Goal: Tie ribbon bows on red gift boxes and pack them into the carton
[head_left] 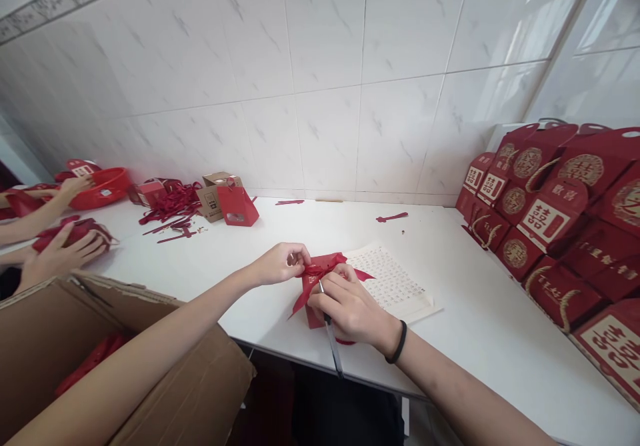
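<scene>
A small red gift box lies on the white table near its front edge, with a red ribbon tied in a bow across it. My left hand pinches the ribbon at the upper left of the bow. On the other side my right hand has its fingers closed at the bow, and a pen is tucked in that hand, pointing down toward me. Its fingertips partly hide the knot. Handwritten paper sheets lie beside the box, partly behind my right hand.
Stacked red gift boxes line the right side. A cardboard carton with red items stands at lower left. Loose ribbons, a red house-shaped box and a red basin sit at back left, near another person's hands.
</scene>
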